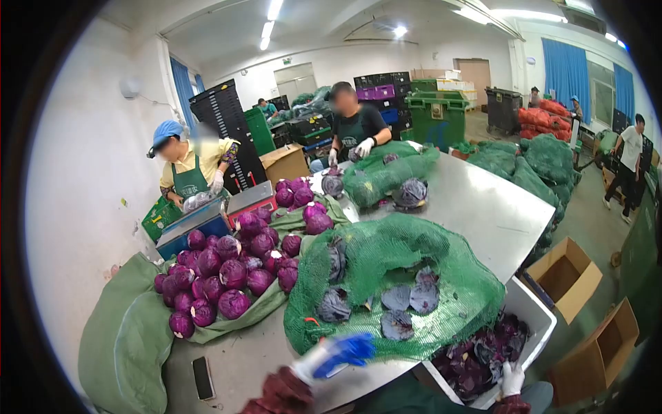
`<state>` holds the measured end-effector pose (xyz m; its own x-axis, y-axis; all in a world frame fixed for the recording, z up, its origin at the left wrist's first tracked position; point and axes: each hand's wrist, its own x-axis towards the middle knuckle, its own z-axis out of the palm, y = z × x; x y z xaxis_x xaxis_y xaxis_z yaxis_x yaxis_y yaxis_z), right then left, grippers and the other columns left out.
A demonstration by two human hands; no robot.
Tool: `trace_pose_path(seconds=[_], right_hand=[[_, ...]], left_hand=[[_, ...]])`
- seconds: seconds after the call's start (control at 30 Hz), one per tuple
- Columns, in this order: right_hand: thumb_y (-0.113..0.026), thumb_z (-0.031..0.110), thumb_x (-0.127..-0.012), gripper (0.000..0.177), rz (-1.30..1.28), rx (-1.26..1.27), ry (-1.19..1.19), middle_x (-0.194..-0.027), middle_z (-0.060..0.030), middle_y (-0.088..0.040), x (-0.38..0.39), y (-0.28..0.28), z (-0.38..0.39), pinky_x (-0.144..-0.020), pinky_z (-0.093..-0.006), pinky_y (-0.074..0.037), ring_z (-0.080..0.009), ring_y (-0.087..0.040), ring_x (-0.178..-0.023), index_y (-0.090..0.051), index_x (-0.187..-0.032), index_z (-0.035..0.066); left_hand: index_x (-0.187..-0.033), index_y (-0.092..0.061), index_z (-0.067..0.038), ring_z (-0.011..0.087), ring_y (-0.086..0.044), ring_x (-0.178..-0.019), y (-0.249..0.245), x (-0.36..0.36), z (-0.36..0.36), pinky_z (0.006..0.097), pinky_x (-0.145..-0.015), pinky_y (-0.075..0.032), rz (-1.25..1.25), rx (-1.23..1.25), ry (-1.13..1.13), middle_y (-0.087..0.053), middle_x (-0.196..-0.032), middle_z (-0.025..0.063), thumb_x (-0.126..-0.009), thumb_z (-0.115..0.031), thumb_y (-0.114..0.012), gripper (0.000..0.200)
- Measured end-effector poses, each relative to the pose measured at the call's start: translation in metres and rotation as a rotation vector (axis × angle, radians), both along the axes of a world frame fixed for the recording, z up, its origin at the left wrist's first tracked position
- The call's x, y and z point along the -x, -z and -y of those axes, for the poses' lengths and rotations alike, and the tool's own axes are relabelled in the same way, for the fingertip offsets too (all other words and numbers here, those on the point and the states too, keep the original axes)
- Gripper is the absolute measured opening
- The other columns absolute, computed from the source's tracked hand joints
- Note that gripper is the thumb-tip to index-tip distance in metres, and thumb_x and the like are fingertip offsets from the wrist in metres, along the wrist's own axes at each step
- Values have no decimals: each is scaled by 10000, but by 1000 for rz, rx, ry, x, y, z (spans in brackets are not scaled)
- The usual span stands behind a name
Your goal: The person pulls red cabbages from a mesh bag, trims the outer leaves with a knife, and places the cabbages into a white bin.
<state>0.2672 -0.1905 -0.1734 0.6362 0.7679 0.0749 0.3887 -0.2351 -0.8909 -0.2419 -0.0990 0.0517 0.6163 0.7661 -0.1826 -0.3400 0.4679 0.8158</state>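
My left hand (338, 353), in a white and blue glove, is smeared by motion over the metal table (241, 372), close to the front edge of a green mesh bag (441, 255); its fingers cannot be made out. Dark purple cabbages and loose outer leaves (396, 324) lie in and on the bag. At the lower right my right hand (512, 378), white-gloved, has its fingers apart at the inner side of a white box (545, 331) full of purple leaves (476, 359). Nothing shows in that hand.
Trimmed red cabbages (233, 274) are heaped on green cloth at the left, with a phone (203, 378) in front. Two co-workers (189, 169) (355, 124) stand across the table. Another mesh bag (386, 179) lies farther back. Open cartons (565, 276) stand right.
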Motion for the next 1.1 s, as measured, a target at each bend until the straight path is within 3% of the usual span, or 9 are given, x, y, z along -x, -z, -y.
trace_pose_path(seconds=[0.07,0.3,0.37,0.47,0.73,0.77,0.83,0.9,1.1], right_hand=[[-617,166,-886,230,-394,-50,-26,-797,-42,-607,87,-116,-20,-399,-207,-362,-68,-508,-534,-603,-1040,-4],[-681,159,-883,544,-507,-347,-540,-817,-17,-555,236,-228,-26,-598,-226,-463,-87,-516,-637,-444,-1340,-17],[-718,191,-852,673,-350,-298,-580,-819,-38,-533,249,-215,-31,-625,-261,-458,-137,-525,-690,-373,-1379,-46],[-775,202,-786,843,158,-567,-529,-762,-92,-452,260,-193,-46,-600,-313,-424,-219,-461,-671,-286,-1404,-96],[-374,187,-1034,511,-453,17,-626,-1386,-168,-340,227,-150,-28,-962,-336,-490,-168,-475,-1094,-225,-1406,-130],[-409,225,-1023,496,-865,-184,-577,-1301,-191,-428,231,-127,-30,-903,-346,-515,-201,-533,-1030,-302,-1354,-129],[-444,263,-1012,491,-1270,-402,-494,-1216,-214,-516,231,-125,-22,-844,-357,-540,-235,-590,-966,-379,-1301,-128],[-518,388,-960,502,297,62,-577,-896,-208,-629,223,-143,-9,-664,-391,-540,-327,-629,-747,-512,-1103,-94],[-531,488,-914,551,317,112,-674,-774,-232,-626,209,-129,3,-659,-473,-509,-395,-630,-729,-550,-986,-58]], left_hand=[[-1445,-321,-31,229,-530,-1183,32,-59,36,378,-996,-431,96,15,150,-516,-1324,135,-959,-269,-529,580],[-1510,-175,-108,155,-383,-1295,65,-153,84,281,-1060,-334,164,-71,-52,-324,-1475,49,-960,-26,-488,639],[-1510,-173,-100,140,-404,-1272,83,-131,72,260,-1032,-361,1014,128,247,-331,-1469,41,-930,-12,-520,682],[-1473,-290,-71,147,-568,-989,44,-106,90,265,-835,-485,-173,-143,-418,-547,-1245,67,-914,-106,-588,635],[-1343,-475,-14,200,-602,-962,91,105,89,371,-872,-468,-1114,-1070,-1615,-597,-1166,118,-896,-161,-625,493],[-1343,-475,-14,200,-602,-962,95,112,100,371,-872,-468,-1107,-1075,-1604,-597,-1166,118,-896,-161,-625,493],[-1338,-499,-69,291,-595,-984,89,119,123,409,-874,-461,-2205,-255,-955,-574,-1181,172,-841,-153,-656,528],[-1349,-492,-101,344,-561,-1036,86,114,129,458,-894,-442,-2247,-294,-935,-553,-1199,197,-809,-150,-670,571],[-1244,-568,-88,411,-540,-1050,70,27,108,500,-941,-414,-1622,-1214,-846,-562,-1202,217,-778,-158,-665,481]])
